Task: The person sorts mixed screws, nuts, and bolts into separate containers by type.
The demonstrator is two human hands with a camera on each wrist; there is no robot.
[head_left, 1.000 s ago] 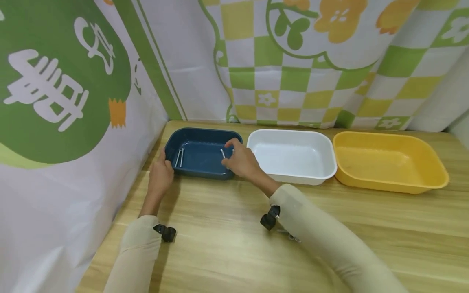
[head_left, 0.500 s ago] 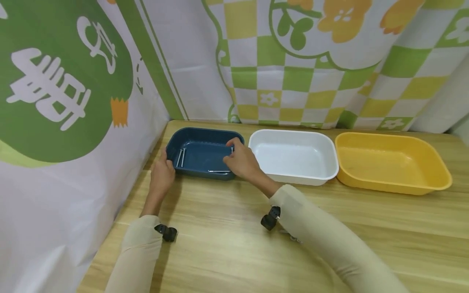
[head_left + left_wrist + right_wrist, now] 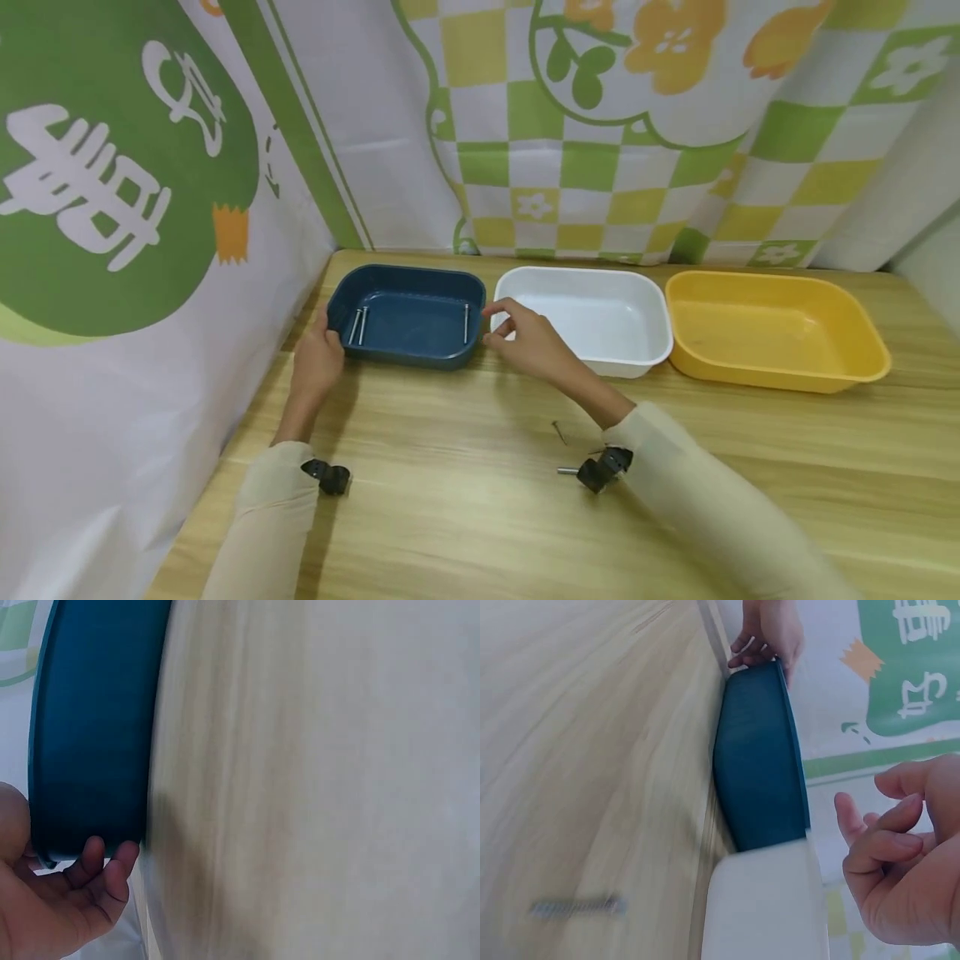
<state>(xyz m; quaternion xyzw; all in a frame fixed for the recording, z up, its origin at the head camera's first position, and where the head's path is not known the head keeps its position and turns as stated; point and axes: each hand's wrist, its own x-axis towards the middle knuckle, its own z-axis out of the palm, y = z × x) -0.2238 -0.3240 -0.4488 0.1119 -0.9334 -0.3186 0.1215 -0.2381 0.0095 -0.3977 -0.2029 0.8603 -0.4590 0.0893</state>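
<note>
My left hand (image 3: 317, 360) grips the left end of the dark blue tray (image 3: 405, 361), thumb at the rim. In the left wrist view its fingers (image 3: 116, 881) curl against the tray's outer wall. Inside the tray, two long screws (image 3: 358, 326) lie side by side at the left, and another screw (image 3: 466, 323) lies by the right wall. My right hand (image 3: 536, 342) is just right of the blue tray, over the white tray's near left corner. Its fingers are loosely bent, with nothing between them in the right wrist view.
The white tray (image 3: 600, 367) stands right of the blue one, and a yellow tray (image 3: 787, 381) adjoins it. On the wooden table (image 3: 450, 500), a screw (image 3: 558, 432) and a metal rod end (image 3: 567, 471) show near my right wrist. A patterned curtain (image 3: 570, 167) hangs behind.
My right hand let go of a screw inside the blue tray, then drew back to the right, out over the white tray's edge. The left hand stays on the blue tray.
</note>
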